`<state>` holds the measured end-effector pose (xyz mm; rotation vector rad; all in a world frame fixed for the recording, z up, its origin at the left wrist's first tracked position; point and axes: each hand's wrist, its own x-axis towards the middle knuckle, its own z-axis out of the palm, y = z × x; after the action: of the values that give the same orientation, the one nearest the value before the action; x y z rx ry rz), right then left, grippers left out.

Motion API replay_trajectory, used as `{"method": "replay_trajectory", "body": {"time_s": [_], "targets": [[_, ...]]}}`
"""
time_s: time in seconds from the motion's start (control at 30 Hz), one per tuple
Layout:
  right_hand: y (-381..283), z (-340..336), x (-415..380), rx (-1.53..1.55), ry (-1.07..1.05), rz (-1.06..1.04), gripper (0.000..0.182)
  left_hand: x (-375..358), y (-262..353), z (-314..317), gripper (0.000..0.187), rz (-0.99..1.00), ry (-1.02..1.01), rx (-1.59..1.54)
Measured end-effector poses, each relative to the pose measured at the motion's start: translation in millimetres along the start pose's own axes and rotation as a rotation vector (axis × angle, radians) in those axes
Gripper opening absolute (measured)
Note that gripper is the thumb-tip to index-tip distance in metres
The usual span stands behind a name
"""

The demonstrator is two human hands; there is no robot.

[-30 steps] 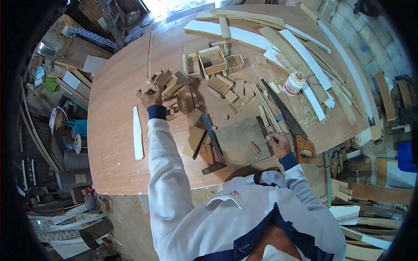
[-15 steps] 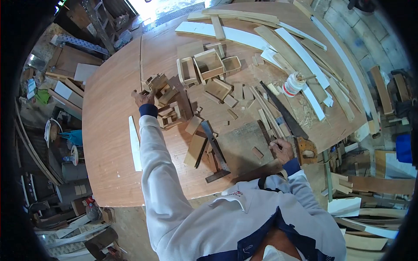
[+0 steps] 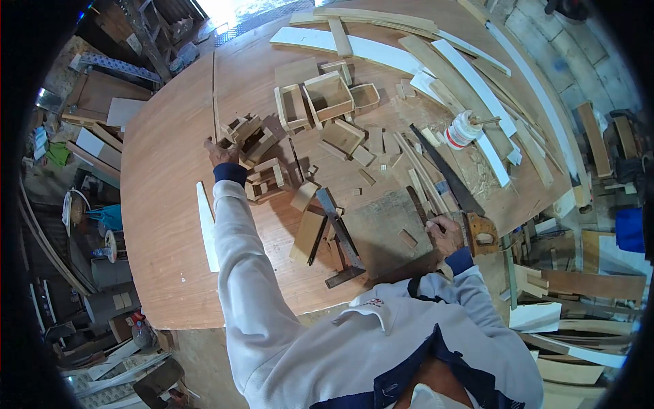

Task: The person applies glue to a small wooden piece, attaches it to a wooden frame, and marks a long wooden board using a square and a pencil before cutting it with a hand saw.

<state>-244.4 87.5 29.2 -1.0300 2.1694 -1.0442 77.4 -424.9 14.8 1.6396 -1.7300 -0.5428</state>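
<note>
My left hand (image 3: 221,153) reaches far out over the table, its fingers bent against the near left side of a small wooden box (image 3: 239,128). Right beside that box lies another small open wooden box (image 3: 259,144), and a little nearer stands a small compartmented box (image 3: 268,178). My right hand (image 3: 446,235) rests by the right edge of a flat grey-brown board (image 3: 378,221), fingers curled; what they hold, if anything, is hidden. A loose wood block (image 3: 408,238) lies on that board. A handsaw (image 3: 481,235) lies just right of my right hand.
A try square (image 3: 340,238) lies by the board. Farther off are open wooden boxes (image 3: 329,95), small offcuts, a white glue bottle (image 3: 462,130) and long white-faced strips (image 3: 354,49). A white strip (image 3: 206,225) lies left of my left forearm.
The small box at my left hand has shifted slightly, apart from the compartmented box. The whole view has moved a little. My right hand stays by the board's edge.
</note>
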Motion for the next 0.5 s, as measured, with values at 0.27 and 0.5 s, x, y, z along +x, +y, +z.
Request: {"method": "replay_trajectory", "body": {"time_s": [0.27, 0.5], "targets": [[5.6, 4.3, 1.1, 0.033, 0.013, 0.035, 0.015, 7.3, -25.9, 8.0, 0.107, 0.003, -0.119, -0.002], [5.8, 5.2, 0.9, 0.054, 0.008, 0.067, 0.014, 46.3, -90.7, 42.1, 0.107, -0.144, -0.166, -0.056]]}}
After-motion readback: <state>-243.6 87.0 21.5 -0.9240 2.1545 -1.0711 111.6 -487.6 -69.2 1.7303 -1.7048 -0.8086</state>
